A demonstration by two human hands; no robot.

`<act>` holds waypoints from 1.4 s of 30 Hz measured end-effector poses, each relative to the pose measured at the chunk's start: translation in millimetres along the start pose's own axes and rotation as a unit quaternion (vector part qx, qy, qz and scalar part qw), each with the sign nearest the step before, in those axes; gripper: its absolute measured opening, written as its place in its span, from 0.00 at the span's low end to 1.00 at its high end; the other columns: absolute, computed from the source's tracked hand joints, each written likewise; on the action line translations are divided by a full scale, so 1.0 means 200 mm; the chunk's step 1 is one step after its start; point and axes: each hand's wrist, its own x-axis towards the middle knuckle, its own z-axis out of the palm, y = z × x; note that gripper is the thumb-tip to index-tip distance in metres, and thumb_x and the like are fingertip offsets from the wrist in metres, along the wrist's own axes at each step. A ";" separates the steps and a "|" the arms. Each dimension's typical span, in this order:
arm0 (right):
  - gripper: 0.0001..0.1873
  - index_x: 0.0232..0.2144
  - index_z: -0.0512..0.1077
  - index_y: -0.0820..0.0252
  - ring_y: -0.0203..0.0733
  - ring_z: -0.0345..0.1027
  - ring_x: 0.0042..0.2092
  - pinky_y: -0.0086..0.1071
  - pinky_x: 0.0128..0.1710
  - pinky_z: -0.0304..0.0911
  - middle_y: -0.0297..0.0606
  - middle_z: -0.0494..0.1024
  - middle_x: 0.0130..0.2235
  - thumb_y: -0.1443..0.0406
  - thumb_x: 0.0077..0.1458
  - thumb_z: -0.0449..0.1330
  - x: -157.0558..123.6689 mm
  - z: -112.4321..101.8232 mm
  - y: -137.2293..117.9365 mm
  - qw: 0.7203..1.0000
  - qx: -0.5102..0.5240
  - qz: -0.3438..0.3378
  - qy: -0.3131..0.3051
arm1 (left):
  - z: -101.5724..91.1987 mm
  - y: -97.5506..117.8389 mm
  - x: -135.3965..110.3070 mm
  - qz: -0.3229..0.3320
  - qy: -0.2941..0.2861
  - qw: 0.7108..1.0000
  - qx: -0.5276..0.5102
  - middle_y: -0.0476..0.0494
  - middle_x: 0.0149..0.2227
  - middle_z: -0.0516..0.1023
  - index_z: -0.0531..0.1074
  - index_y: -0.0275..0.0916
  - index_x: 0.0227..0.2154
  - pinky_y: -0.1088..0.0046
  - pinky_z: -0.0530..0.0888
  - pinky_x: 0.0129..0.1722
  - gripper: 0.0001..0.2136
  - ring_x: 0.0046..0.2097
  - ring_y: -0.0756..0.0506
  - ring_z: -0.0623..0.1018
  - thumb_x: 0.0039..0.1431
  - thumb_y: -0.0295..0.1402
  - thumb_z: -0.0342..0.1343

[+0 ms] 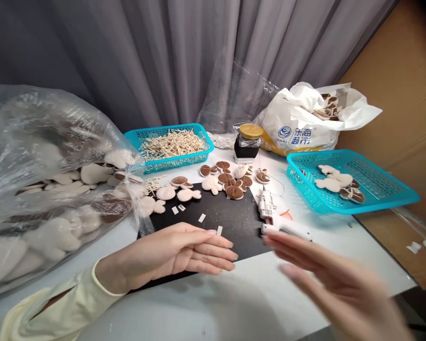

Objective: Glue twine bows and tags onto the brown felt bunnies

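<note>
My left hand [177, 253] hovers over the near edge of a black mat [230, 218], fingers stretched out together and holding nothing. My right hand [337, 284] is at the lower right, fingers extended, slightly blurred and empty. A white glue gun [269, 213] lies just beyond the right fingertips. Several white and brown mushroom-shaped felt pieces [227, 182] are scattered at the far side of the mat. Small white strips [201, 218] lie on the mat near my left fingertips.
A large clear plastic bag [45, 189] of felt pieces fills the left. One teal basket [170, 144] holds pale sticks; another teal basket [376, 187] on the right holds several pieces. A dark jar [248, 142] and a white shopping bag [305, 125] stand behind. Grey curtain at the back.
</note>
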 end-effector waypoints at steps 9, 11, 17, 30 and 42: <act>0.18 0.40 0.75 0.45 0.44 0.75 0.39 0.36 0.38 0.72 0.32 0.79 0.40 0.74 0.52 0.57 0.15 0.42 0.00 0.961 -0.098 -0.253 0.056 | 0.02 -0.05 0.02 -0.040 -0.098 0.979 -0.174 0.31 0.48 0.73 0.73 0.26 0.43 0.70 0.65 0.53 0.28 0.54 0.40 0.69 0.60 0.49 0.43; 0.20 0.38 0.76 0.43 0.44 0.74 0.39 0.36 0.38 0.71 0.31 0.79 0.39 0.75 0.51 0.57 0.13 0.40 -0.01 0.955 -0.083 -0.264 0.110 | 0.02 -0.05 0.02 -0.051 -0.119 0.971 -0.200 0.29 0.50 0.71 0.71 0.23 0.45 0.69 0.65 0.53 0.32 0.57 0.39 0.66 0.59 0.51 0.41; 0.06 0.23 0.79 0.47 0.39 0.72 0.32 0.29 0.31 0.68 0.32 0.79 0.28 0.67 0.43 0.67 0.16 0.30 -0.12 0.978 -0.008 -0.140 0.154 | 0.00 -0.06 0.02 -0.058 -0.116 0.969 -0.212 0.25 0.55 0.65 0.67 0.19 0.48 0.66 0.64 0.53 0.34 0.58 0.36 0.64 0.58 0.52 0.40; 0.23 0.55 0.61 0.74 0.45 0.50 0.61 0.35 0.58 0.53 0.46 0.61 0.58 0.65 0.60 0.50 0.14 0.57 0.01 0.880 -0.279 -0.370 -0.109 | 0.03 -0.15 0.10 0.016 -0.027 0.944 -0.328 0.29 0.46 0.74 0.70 0.24 0.42 0.68 0.64 0.54 0.25 0.52 0.40 0.71 0.60 0.45 0.44; 0.23 0.56 0.59 0.63 0.35 0.43 0.63 0.31 0.62 0.34 0.32 0.62 0.58 0.66 0.59 0.53 0.13 0.20 -0.16 0.740 -0.464 -0.448 -0.191 | 0.06 0.00 -0.07 -0.019 0.007 0.993 -0.113 0.38 0.36 0.79 0.74 0.29 0.36 0.75 0.72 0.42 0.09 0.39 0.47 0.78 0.57 0.29 0.53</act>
